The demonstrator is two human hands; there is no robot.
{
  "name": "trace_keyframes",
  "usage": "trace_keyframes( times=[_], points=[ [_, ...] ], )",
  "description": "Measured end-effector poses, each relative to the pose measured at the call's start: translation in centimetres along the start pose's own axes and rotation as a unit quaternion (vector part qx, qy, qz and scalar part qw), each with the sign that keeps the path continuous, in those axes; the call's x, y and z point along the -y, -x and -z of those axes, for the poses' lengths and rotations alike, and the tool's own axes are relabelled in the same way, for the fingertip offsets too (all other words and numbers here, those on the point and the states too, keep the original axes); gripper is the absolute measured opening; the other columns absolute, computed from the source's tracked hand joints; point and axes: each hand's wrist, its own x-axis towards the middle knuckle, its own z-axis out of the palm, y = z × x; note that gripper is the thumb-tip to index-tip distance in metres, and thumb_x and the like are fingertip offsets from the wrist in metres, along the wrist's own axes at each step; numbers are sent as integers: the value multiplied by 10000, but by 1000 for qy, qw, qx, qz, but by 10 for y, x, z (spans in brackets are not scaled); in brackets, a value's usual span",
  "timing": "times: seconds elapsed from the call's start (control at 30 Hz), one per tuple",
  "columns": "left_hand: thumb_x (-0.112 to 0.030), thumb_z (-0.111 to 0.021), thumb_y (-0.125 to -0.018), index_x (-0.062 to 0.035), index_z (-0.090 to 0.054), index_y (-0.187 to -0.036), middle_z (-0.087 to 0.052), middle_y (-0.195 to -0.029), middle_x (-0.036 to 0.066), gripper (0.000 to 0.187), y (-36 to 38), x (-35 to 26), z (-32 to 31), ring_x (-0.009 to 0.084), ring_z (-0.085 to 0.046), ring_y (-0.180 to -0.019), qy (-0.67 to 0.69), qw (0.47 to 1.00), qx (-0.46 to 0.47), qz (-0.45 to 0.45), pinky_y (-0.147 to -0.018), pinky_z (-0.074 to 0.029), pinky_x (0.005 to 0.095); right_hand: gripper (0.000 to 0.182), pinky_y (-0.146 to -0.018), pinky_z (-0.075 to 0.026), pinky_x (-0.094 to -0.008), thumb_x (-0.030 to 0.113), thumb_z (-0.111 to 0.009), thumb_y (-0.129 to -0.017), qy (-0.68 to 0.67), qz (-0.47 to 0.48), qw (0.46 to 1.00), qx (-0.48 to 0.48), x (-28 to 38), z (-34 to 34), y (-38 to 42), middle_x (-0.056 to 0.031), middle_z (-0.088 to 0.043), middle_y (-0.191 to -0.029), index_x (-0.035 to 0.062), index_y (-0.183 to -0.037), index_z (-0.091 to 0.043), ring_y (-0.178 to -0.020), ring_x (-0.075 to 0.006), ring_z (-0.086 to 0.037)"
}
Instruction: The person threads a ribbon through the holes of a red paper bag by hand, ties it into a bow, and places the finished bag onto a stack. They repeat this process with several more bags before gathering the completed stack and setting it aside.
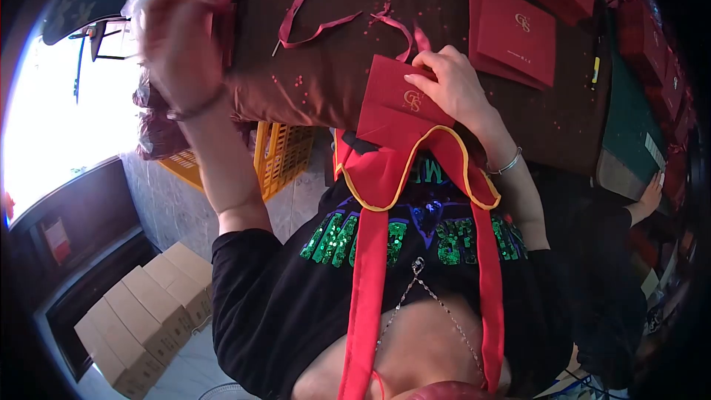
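My right hand (452, 85) grips the upper edge of a red paper bag (400, 96) with a gold logo, thumb on its front face. The bag lies at the table's near edge, over my red apron (385, 174) with yellow trim. Dark red ribbon (404, 33) comes out beyond the bag's far edge, by my fingers. My left hand (178, 37) is raised at the left, blurred by motion, with a red streak near its fingertips. Loose ribbon (296, 11) lies on the brown-covered table (333, 89) between my hands, beside a thin metal tool (300, 7).
More red bags (518, 33) lie on the table at the right, with stacks beyond. A yellow marker (595, 70) sits near a green board (629, 126), where another person's hand (652, 189) rests. Under the table stands a yellow crate (285, 155); cardboard boxes (141, 311) line the floor at left.
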Motion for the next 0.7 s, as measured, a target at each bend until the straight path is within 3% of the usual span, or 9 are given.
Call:
trace_keyframes(
  times=[0.03,0.07,0.1,0.13,0.2,0.27,0.33,0.53,0.7],
  points=[
    [0,-594,-795,11,-587,-931,-616,-904,95,136,19,-8,-17,141,-579,-802,-23,989,42,137,-751,-463,246,240,-652,-450,-353,271,-700,-754,-24,-13,1000,5,-1,-2,0,-110,-546,-727,76,-872,-626,-712,-245,-547],
    [6,-641,-769,0,-577,-961,-616,-893,63,202,36,0,-34,113,-581,-799,-56,976,78,197,-735,-467,222,241,-656,-456,-341,266,-699,-755,-49,-27,998,10,-2,-3,0,-111,-552,-749,76,-888,-633,-722,-239,-556],
    [13,-661,-759,-6,-568,-977,-612,-876,47,238,53,7,-50,107,-590,-804,-60,965,140,212,-731,-476,223,241,-656,-456,-341,266,-699,-755,-48,-29,998,10,-3,-3,0,-111,-552,-749,76,-888,-633,-722,-239,-556],
    [10,-657,-767,-3,-552,-994,-610,-873,42,251,75,21,-62,108,-599,-814,-5,942,177,287,-717,-483,229,250,-671,-458,-328,262,-699,-756,-75,-52,995,30,-5,-2,-1,-108,-553,-758,80,-917,-643,-735,-231,-561],
    [-8,-647,-773,-6,-593,-948,-631,-843,59,183,118,48,-75,106,-610,-801,-23,918,214,334,-717,-487,240,262,-686,-461,-315,258,-698,-757,-100,-76,991,49,-5,1,-1,-106,-555,-767,83,-947,-653,-749,-223,-567],
    [-65,-629,-774,-26,-629,-932,-620,-802,117,162,131,41,-86,241,-623,-774,-159,926,257,226,-702,-495,322,295,-710,-463,-309,258,-690,-764,-104,-79,989,62,-3,6,-2,-106,-563,-778,90,-1005,-659,-775,-216,-576],
    [-74,-626,-769,-50,-639,-910,-603,-788,103,144,140,41,-92,274,-588,-766,-192,940,228,164,-693,-468,356,296,-714,-464,-310,257,-689,-765,-115,-81,988,63,-4,6,-1,-108,-569,-790,89,-1008,-659,-774,-217,-577],
    [-96,-628,-779,-104,-650,-866,-576,-794,46,90,148,47,-100,231,-540,-783,-286,941,174,47,-701,-398,343,304,-748,-469,-314,244,-684,-770,-134,-110,982,80,-3,7,-2,-118,-607,-861,85,-1027,-652,-803,-220,-594],
    [-94,-635,-772,-106,-648,-868,-577,-798,39,98,148,47,-105,223,-539,-786,-278,944,176,32,-690,-383,338,293,-790,-466,-327,216,-666,-782,-137,-85,985,68,-3,9,0,-115,-626,-890,85,-1043,-646,-865,-231,-596]
  ],
)
